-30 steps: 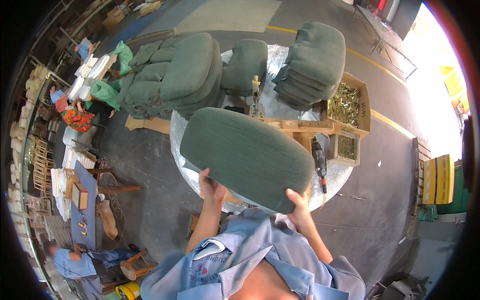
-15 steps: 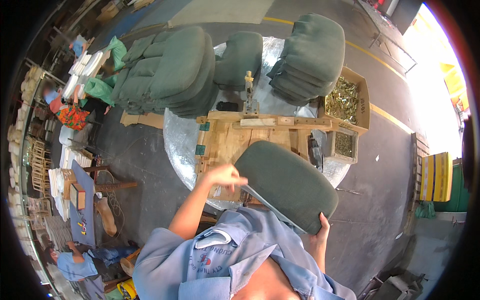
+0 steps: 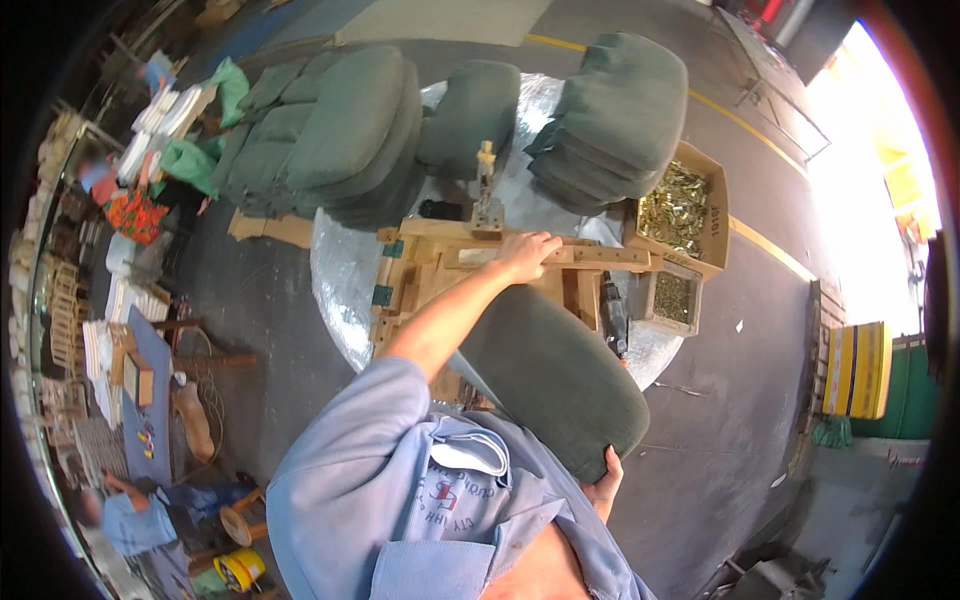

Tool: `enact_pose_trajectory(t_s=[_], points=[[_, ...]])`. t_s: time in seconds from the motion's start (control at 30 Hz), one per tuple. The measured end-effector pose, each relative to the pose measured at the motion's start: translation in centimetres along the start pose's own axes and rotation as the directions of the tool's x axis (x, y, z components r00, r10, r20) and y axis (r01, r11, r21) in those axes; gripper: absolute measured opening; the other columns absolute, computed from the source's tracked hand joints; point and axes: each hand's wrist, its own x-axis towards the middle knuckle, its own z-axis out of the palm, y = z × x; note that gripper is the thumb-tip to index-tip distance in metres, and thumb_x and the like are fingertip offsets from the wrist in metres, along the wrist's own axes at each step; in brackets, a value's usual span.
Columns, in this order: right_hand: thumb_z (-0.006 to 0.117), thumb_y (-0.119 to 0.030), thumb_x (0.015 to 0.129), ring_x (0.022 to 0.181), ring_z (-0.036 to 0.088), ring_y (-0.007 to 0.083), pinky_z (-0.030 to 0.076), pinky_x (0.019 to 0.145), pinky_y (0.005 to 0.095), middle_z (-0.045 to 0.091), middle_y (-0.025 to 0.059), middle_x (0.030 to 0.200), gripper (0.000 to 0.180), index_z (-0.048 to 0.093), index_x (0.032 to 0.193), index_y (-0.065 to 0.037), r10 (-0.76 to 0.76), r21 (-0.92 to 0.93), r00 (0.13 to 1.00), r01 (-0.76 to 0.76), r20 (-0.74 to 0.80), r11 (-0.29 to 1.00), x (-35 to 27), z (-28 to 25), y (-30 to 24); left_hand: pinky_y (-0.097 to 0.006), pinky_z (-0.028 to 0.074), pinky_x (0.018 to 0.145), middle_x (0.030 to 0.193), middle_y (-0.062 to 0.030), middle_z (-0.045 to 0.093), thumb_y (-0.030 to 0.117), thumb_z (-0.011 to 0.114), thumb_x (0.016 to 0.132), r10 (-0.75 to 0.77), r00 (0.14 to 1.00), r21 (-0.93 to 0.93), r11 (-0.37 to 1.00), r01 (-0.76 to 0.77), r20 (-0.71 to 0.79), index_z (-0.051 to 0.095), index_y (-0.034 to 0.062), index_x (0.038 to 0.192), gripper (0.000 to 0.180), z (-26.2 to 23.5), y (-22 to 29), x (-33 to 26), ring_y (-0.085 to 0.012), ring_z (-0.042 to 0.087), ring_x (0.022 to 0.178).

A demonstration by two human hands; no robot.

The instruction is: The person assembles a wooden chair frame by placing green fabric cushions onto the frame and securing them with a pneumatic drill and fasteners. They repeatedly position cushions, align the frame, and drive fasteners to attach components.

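A dark green padded cushion (image 3: 565,375) leans at a slant between my body and a wooden frame (image 3: 430,290) on the work surface. My right hand (image 3: 605,488) grips its near right corner, with the thumb on the fabric and the other fingers mostly hidden. Reaching across the cushion's far left part, my left hand (image 3: 525,257) lies over a wooden bar (image 3: 590,256) at the frame's far side, its fingers bent over the wood. A metal toggle clamp (image 3: 487,195) with a yellowish tip stands just beyond that bar.
Green cushions are stacked at the far left (image 3: 345,130) and far right (image 3: 620,110). A carton of brass-coloured metal pieces (image 3: 680,210) and a smaller box of fine hardware (image 3: 672,298) sit right. A dark hand tool (image 3: 614,315) lies beside the frame. Other people work at left.
My left hand has moved from the cushion's near left edge up and away to the wooden bar. The right hand still holds the cushion, which has shifted slightly left and nearer.
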Motion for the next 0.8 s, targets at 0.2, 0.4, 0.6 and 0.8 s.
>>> enact_pose_trajectory(t_s=[0.2, 0.4, 0.6, 0.8], points=[[0.072, -0.024, 0.098, 0.131, 0.066, 0.0381, 0.055, 0.113, 0.0558, 0.065, 0.0197, 0.147, 0.063, 0.053, 0.151, 0.004, -0.065, -0.006, 0.998, 0.065, -0.014, 0.998, 3.1, 1.8, -1.5, -0.044, 0.06, 0.084, 0.117, -0.004, 0.07, 0.036, 0.088, 0.083, -0.019, 0.978, -0.009, 1.0, 0.017, -0.209, 0.07, 0.017, 0.128, 0.052, -11.5, 1.2, -14.2, -0.0282, 0.07, 0.109], [0.07, -0.026, 0.103, 0.133, 0.065, 0.0363, 0.055, 0.113, 0.0528, 0.066, 0.0187, 0.146, 0.058, 0.054, 0.15, 0.004, -0.018, -0.224, 0.98, 0.063, 0.197, 0.973, 11.7, 8.9, -4.8, -0.043, 0.057, 0.081, 0.105, -0.0108, 0.07, 0.024, 0.093, 0.082, -0.425, 0.821, -0.175, 0.905, 0.388, -0.38, 0.071, 0.0078, 0.12, 0.047, -16.5, -0.3, -32.9, -0.0344, 0.068, 0.096], [0.072, -0.029, 0.104, 0.129, 0.068, 0.0322, 0.056, 0.111, 0.0468, 0.068, 0.0155, 0.143, 0.055, 0.058, 0.147, 0.003, 0.155, -0.364, 0.949, -0.046, 0.276, 0.93, 20.1, 18.9, -3.9, -0.042, 0.055, 0.08, 0.099, -0.0154, 0.069, 0.02, 0.093, 0.083, -0.662, 0.621, -0.369, 0.749, 0.55, -0.42, 0.068, 0.003, 0.116, 0.045, -12.6, 2.0, -41.4, -0.0354, 0.069, 0.092], [0.079, -0.038, 0.101, 0.125, 0.069, 0.0282, 0.059, 0.104, 0.0434, 0.068, 0.0142, 0.14, 0.063, 0.059, 0.146, 0.002, 0.14, -0.592, 0.973, -0.005, 0.183, 0.806, 22.8, 22.8, -1.6, -0.045, 0.056, 0.082, 0.105, -0.0152, 0.072, 0.024, 0.092, 0.084, -0.668, 0.641, -0.398, 0.743, 0.538, -0.379, 0.068, 0.0045, 0.117, 0.045, -9.0, 2.5, -38.8, -0.0373, 0.07, 0.097]])
